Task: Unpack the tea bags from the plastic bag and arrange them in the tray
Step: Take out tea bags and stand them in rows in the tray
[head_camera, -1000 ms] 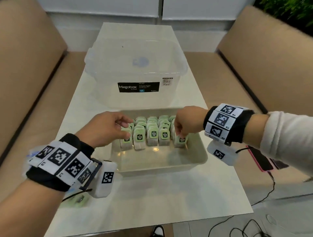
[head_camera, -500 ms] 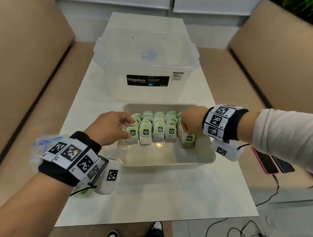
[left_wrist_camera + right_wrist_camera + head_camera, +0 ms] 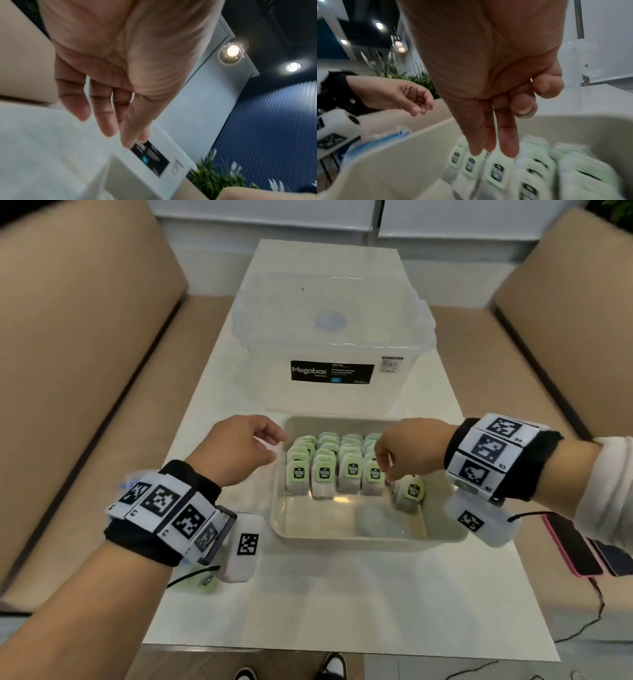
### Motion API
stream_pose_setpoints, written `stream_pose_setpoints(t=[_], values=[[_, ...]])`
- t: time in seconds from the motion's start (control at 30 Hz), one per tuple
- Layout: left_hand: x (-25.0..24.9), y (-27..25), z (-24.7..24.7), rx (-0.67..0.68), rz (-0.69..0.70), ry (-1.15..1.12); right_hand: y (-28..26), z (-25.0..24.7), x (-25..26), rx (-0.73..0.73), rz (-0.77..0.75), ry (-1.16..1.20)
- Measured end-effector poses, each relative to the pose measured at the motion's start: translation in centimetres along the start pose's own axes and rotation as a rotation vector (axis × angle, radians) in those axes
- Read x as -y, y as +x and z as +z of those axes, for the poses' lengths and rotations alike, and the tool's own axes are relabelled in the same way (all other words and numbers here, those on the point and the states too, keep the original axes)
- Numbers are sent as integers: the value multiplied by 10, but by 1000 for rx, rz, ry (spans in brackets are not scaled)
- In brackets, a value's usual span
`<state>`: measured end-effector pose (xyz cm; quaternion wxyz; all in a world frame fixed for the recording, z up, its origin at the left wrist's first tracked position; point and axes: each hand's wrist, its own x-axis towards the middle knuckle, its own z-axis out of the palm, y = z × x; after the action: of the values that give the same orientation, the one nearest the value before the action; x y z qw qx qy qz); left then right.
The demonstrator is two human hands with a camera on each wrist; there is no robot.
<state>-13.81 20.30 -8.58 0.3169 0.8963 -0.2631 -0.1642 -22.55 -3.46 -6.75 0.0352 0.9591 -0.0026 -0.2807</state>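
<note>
A beige tray sits mid-table, and several green-labelled tea bags stand in rows in its far half. One tea bag stands apart at the front right of the rows. My left hand hovers just outside the tray's far left corner, fingers loosely curled and holding nothing. My right hand hangs over the right end of the rows, thumb and forefinger pointing down at the bag tops, with nothing between them. The plastic bag lies mostly hidden under my left wrist.
A clear lidded Megabox container stands right behind the tray. The white table is bare in front of the tray. Phones with a cable lie on the right bench. Tan padded benches flank the table.
Both hands have come off the tea bags. The left hand drew back left, out of the tray; the right hand lifted slightly above the right column.
</note>
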Motion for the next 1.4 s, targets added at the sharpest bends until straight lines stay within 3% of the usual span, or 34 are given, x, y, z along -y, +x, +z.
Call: stream_pose_setpoints(t=[0.23, 0.4, 0.53, 0.67, 0.8, 0.93, 1.07, 1.17, 1.4], values=[[61, -39, -63, -290, -138, 34, -5, -40, 86, -296, -156, 360], [103, -69, -72, -373, -165, 102, 5, -38, 177, -390, -252, 607], [127, -87, -43, -303, -190, 159, 30, -6, 241, -342, -249, 583], [154, -97, -20, -72, -328, 357, 43, 21, 259, -279, -92, 174], [155, -106, -22, 8, -284, 217, 40, 23, 261, -270, -37, 58], [150, -107, -21, -2, -162, 71, 48, 15, 280, -363, -115, 16], [148, -106, -26, 10, -105, -10, 66, 19, 301, -271, -234, 88], [150, -107, -30, 17, -103, -23, 76, 30, 305, -261, -226, 74], [151, -112, -36, 12, -92, -34, 80, 35, 307, -386, -180, 79]])
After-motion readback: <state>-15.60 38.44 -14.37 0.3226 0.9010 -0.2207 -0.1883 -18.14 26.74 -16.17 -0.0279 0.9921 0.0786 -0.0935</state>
